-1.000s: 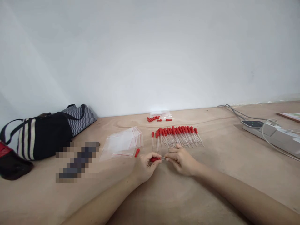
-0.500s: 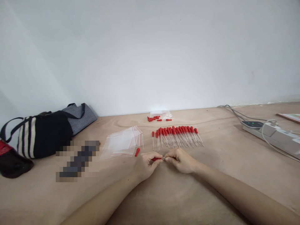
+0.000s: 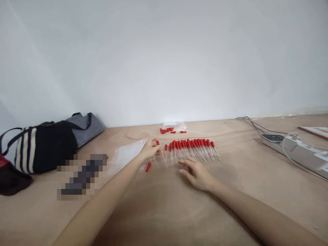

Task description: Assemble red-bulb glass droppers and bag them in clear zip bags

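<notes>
At the left end of a row of red-capped droppers (image 3: pixel 194 145), my left hand (image 3: pixel 151 150) has its fingers around the red top of one dropper (image 3: pixel 163 158), whose clear tube slants down to the right. My right hand (image 3: pixel 193 172) rests in front of the row with thumb and fingers apart, holding nothing. A loose red bulb (image 3: pixel 148 166) lies on the table below my left hand. Clear zip bags (image 3: pixel 125 153) are spread to the left, partly hidden by my left hand and forearm.
Several red bulbs (image 3: pixel 166 130) lie near a clear bag (image 3: pixel 174 125) by the wall. Dark and striped bags (image 3: pixel 55 147) and a blurred dark object (image 3: pixel 84 176) are at left. A white power strip (image 3: pixel 304 150) with cables is at right.
My hands have parted. The left has moved up and left with the dropper to the row's left end; the right has let go and opened, staying near its place.
</notes>
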Demonstrator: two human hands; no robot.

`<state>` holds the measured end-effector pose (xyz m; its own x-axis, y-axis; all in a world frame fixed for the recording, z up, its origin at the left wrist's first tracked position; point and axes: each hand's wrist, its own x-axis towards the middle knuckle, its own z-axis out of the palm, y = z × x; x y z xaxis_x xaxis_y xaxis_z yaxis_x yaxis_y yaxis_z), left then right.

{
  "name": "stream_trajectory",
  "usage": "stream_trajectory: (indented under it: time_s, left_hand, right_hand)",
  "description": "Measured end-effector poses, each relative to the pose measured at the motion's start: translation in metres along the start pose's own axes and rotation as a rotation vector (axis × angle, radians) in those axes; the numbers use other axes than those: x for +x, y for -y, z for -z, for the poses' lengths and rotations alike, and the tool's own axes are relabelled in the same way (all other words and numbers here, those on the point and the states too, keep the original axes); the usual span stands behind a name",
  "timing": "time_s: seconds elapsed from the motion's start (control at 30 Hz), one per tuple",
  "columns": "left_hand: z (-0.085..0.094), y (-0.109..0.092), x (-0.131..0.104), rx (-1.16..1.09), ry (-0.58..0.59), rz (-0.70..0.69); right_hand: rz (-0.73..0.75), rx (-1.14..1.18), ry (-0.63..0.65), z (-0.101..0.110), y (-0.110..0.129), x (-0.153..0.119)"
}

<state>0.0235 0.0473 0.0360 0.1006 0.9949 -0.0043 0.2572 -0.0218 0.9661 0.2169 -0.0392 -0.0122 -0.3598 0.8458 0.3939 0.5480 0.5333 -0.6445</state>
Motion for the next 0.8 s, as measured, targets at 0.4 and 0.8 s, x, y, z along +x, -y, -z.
stream_trajectory:
  time_s: [0.4,0.8]
  left_hand:
    - [-0.030,0.011,0.046,0.713,0.053,0.001]
    - [0.036,0.005,-0.010,1.082,0.005,-0.106]
  right_hand:
    - [0.038,-0.102,-0.078,0.001,-0.016,0.001]
    - [0.033,-0.138,-0.085,0.003,-0.020,0.001]
